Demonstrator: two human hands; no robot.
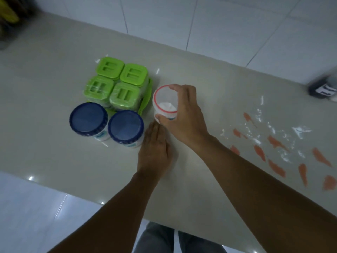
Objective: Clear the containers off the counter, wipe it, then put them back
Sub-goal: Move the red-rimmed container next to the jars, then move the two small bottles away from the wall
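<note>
My right hand (pixel 184 114) grips a clear round container with a red-rimmed lid (pixel 164 99) from above; white powder shows inside it. My left hand (pixel 155 148) lies flat on the beige counter (pixel 54 70), fingers together, just below that container and beside a blue-lidded jar (pixel 125 127). A second blue-lidded jar (pixel 88 118) stands to its left. Behind them sits a green rack (pixel 145 101) holding several clear boxes with green lids (pixel 116 83).
Orange smears (pixel 275 168) and spilled white powder (pixel 300 130) cover the counter at the right. A dark labelled container (pixel 322 88) stands at the far right edge, blurred. White tiled wall runs behind; tiled floor lies below the counter's front edge.
</note>
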